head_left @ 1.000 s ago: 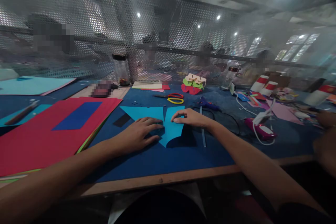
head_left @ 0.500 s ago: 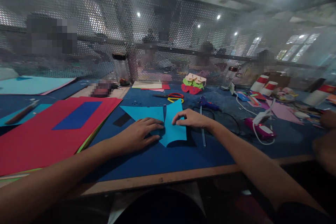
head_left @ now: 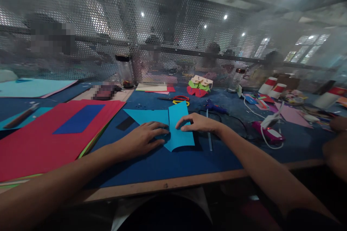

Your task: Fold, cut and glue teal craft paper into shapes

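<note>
Near the front edge of the worktop [head_left: 130, 171], we have the bright blue sheet [head_left: 171, 142] under both hands, its left wing [head_left: 149, 115] lying flat & its right panel [head_left: 180, 137] bent up a bit. Our L hand [head_left: 142, 137] rests palm-down over the left part, fingers [head_left: 158, 125] loosely spread, gripping nothing. Our R hand [head_left: 199, 122] is at the panel w/ thumb & index curled, tips a little apart; can't tell if they pinch any paper.

Handling-wise it's prob. thin card: v. light, stiff enough to keep a bend, but easy to crease or tear, esp. along the seam btwn wing & panel (fold or cut, can't tell). Surface looks matte, so prob. not slippery, though a pc. this light could slide about. Best hold, we'd say: L fingers flat near the seam as anchor, R thumb & index on the panel's outer edge, soft pressure, no tugging at pointed corners. Scissors [head_left: 182, 98] lie just behind the panel; a clear strip [head_left: 210, 141] runs below our R wrist, glue gun [head_left: 216, 108] just beyond.
</note>
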A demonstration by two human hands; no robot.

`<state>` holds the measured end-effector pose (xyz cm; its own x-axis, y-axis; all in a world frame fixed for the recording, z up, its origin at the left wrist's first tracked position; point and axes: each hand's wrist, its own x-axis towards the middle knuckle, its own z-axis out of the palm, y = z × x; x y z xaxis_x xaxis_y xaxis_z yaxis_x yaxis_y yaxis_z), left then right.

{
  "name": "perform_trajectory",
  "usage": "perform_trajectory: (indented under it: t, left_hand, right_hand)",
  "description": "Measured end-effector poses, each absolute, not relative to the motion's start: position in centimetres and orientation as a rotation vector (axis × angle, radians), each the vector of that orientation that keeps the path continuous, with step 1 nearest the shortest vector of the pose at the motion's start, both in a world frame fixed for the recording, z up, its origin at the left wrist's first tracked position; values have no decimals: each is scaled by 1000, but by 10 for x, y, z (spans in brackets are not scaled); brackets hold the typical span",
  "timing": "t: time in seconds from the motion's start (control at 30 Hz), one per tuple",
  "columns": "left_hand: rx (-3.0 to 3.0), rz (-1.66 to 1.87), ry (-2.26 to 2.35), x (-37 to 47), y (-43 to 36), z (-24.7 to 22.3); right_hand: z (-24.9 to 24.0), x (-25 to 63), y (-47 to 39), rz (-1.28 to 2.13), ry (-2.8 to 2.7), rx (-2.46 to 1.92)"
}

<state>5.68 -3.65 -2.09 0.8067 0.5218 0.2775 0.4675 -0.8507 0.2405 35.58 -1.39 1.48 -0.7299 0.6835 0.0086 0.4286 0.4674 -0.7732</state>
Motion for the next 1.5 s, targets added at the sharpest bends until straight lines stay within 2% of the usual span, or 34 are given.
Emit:
perform_trajectory:
  t: [1.5]
  left_hand:
    - [2838, 494, 778, 58, -36, -21]
  right_hand:
    - [12, 354, -11, 1089, -2445, -1016]
